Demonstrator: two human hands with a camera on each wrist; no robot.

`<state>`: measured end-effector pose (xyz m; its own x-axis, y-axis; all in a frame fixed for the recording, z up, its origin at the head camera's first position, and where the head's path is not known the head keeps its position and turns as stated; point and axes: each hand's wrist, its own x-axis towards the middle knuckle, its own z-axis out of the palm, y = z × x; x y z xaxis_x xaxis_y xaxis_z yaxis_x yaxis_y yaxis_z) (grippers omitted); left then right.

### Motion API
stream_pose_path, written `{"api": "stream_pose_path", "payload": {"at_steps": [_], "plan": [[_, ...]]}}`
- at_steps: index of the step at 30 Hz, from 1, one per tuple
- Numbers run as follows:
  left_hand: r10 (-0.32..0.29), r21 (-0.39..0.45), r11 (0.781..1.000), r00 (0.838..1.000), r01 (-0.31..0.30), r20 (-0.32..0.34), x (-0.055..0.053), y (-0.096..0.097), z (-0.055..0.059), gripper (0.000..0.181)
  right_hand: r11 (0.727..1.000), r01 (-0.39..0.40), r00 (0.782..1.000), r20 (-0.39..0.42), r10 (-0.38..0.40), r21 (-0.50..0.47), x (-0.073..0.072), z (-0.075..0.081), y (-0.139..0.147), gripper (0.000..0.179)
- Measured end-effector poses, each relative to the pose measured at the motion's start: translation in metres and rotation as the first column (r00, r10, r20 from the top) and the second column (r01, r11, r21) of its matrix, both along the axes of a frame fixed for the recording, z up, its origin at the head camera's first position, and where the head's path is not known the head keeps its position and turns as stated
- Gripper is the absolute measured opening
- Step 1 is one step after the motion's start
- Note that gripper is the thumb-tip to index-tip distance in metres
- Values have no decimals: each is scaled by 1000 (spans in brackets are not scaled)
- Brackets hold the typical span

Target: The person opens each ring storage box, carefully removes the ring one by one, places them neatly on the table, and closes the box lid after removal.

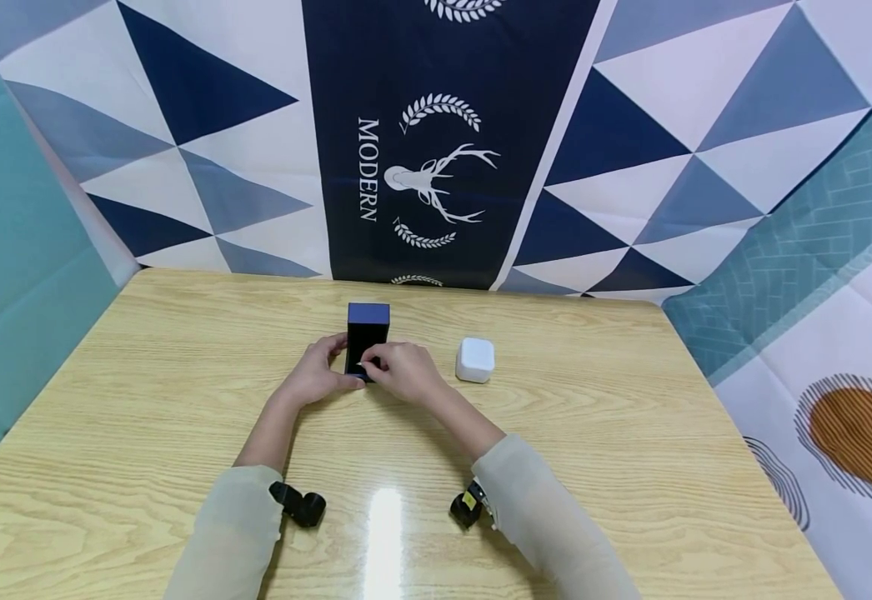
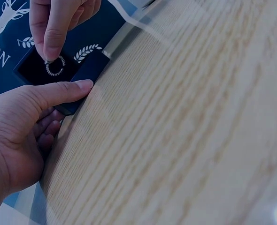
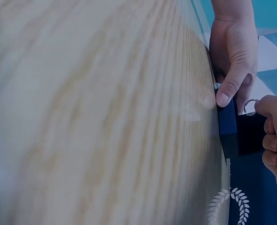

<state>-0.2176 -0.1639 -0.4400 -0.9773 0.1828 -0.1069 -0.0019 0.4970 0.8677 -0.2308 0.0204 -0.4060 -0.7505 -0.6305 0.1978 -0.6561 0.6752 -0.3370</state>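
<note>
A dark blue ring box (image 1: 368, 313) stands on the far part of the table with its lid raised. My left hand (image 1: 316, 373) grips the box from the left, its thumb (image 2: 68, 90) along the front edge and its fingers round the side. Between thumb and forefinger, my right hand (image 1: 406, 372) pinches a ring (image 2: 54, 75) set with small stones. In the left wrist view the ring hangs over the dark inside of the box. Whether it touches the box, I cannot tell.
A white rounded cube (image 1: 475, 360) sits on the wooden table (image 1: 593, 467) to the right of the right hand. Behind the table's far edge hangs a patterned cloth (image 1: 451, 142). A black wrist camera (image 1: 304, 507) sticks out from the left sleeve, another (image 1: 466, 507) from the right.
</note>
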Motion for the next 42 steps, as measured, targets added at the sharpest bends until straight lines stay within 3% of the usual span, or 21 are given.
{"api": "stream_pose_path", "payload": {"at_steps": [23, 42], "plan": [[2, 6, 1000, 1000, -2, -14, 0, 1, -1, 86, 997, -77, 996, 46, 77, -1, 9, 2, 4, 15], [-12, 12, 1000, 999, 12, -33, -1, 2, -4, 82, 993, -118, 993, 8, 118, -3, 16, 3, 5, 15]]}}
